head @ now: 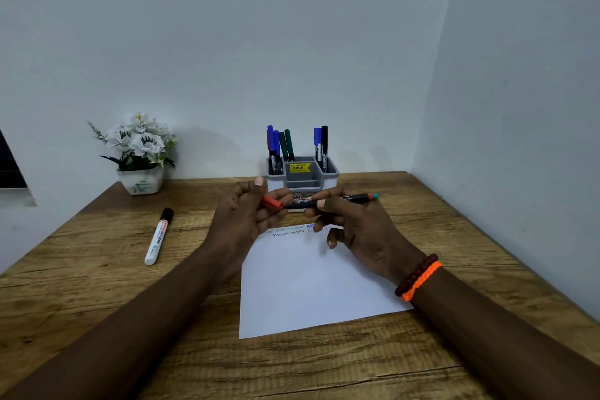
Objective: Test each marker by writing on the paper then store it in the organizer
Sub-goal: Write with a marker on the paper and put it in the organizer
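Desk (97, 269) ran wood-grained to the far wall; we noted nothing crowding the work area. Paper (308, 286) lay near centre, with zigzag test lines along its far edge only. Organizer (302, 177) stood at the far middle against the wall, with blue, green and black markers upright in its left and right compartments. Flowerpot (141, 180) sat far left, well clear.

Both hands were raised together above the paper's far edge. Right hand (357, 227) was clamped on the barrel of a black marker (350, 197), held roughly level. Left hand (240, 214) pinched its red cap (272, 202) at the left end; we could not tell whether the cap was seated or just off.

One white marker (159, 237) lay alone at left on the desk.

Risks, as we judged them: a sharp tug could fling the cap off the desk; an exposed tip could streak fingers; hands so close to the organizer could knock it on the reach in.
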